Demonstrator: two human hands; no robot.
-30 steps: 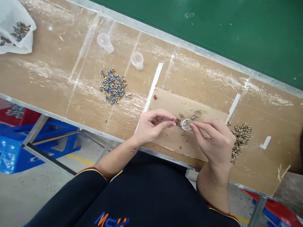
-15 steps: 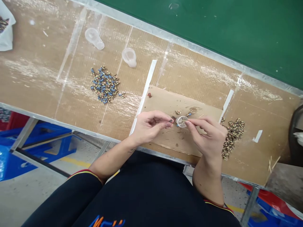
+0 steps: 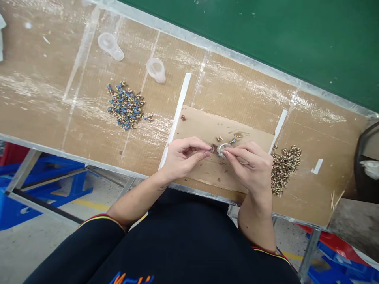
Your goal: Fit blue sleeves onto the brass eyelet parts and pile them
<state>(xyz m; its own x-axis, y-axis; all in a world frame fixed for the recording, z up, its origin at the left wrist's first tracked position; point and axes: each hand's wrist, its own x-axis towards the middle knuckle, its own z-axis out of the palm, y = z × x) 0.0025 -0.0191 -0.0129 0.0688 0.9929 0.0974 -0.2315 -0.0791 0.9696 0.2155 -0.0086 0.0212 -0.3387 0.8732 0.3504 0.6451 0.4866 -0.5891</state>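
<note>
My left hand (image 3: 186, 157) pinches a tiny dark piece (image 3: 211, 149) between thumb and fingertips, just left of a small clear cup (image 3: 224, 149). At the cup's right rim, the fingertips of my right hand (image 3: 247, 159) are pressed together; what they hold is too small or hidden to name. The cup stands on a brown cardboard sheet (image 3: 201, 126). Beyond it on the sheet lie a small yellowish-brown piece (image 3: 219, 139) and a small blue-tipped piece (image 3: 233, 141). A little red piece (image 3: 183, 118) is near the sheet's upper left corner.
A pile of blue and yellow pieces (image 3: 126, 106) lies to the left, below two translucent scoop-like containers (image 3: 108, 43). Right of my right hand is a pile of brown and yellow pieces (image 3: 284, 169). Thin sticks (image 3: 336, 200) and a dark container (image 3: 367, 169) are at the far right.
The whole view has shifted slightly, so the table things appear further left. My right fingertips have moved closer over the cup, and the thin stick seen between them earlier no longer shows.
</note>
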